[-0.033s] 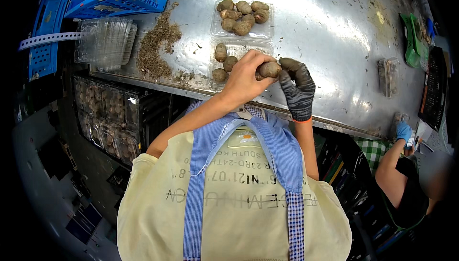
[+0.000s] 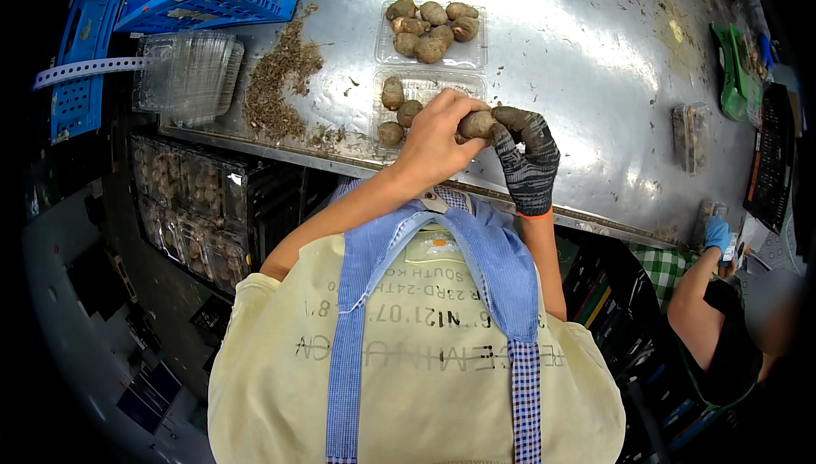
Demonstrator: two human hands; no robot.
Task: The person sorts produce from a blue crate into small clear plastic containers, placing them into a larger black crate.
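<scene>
your left hand has a closed grip on one tuber, between bare thumb and fingers. your right hand, in a dark grey knit glove with an orange cuff edge, bends thumb and fingertips in at the tuber's right end; can't tell if that grip pinches it or just rests there.

tuber itself: squat, rounded, dull grey-brown, earthy skin, a bit paler across the exposed face. your left fingers hide part of it. in view it sits at the right edge of the near tray, held in your hands.

near tray is clear plastic; three similar brown tubers show along its left part, rest of the tray partly behind your hand. just beyond it, the far tray, also clear, carries a heap of them, some with pinkish or pale ends.

both trays are on the metal surface. to their left, a patch of brown debris, then stacked clear containers.
</scene>
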